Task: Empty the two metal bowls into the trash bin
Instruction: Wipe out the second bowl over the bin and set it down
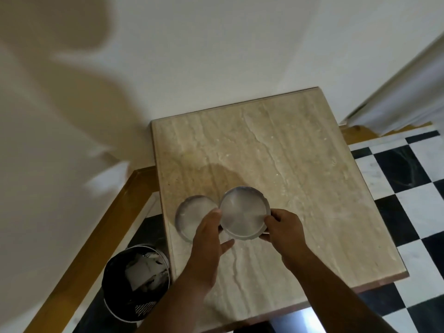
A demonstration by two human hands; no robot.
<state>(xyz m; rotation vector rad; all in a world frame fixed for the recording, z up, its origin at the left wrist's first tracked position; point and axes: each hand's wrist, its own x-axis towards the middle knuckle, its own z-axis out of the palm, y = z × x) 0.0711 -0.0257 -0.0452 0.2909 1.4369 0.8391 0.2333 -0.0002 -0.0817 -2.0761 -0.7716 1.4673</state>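
Note:
Two round metal bowls sit side by side near the left front of a beige stone table (300,164). The right bowl (243,212) is gripped at its rim from both sides: my left hand (209,239) holds its left edge with the thumb on top, and my right hand (286,229) holds its right edge. Both bowls look bare inside, though the picture is blurred. The left bowl (192,212) rests on the table, partly covered by my left hand. A black mesh trash bin (115,284) stands on the floor left of the table, with white scraps inside.
A white wall runs behind the table and along the left. A wooden skirting strip (101,236) runs along the floor by the bin. Black and white checkered floor tiles (408,188) lie to the right.

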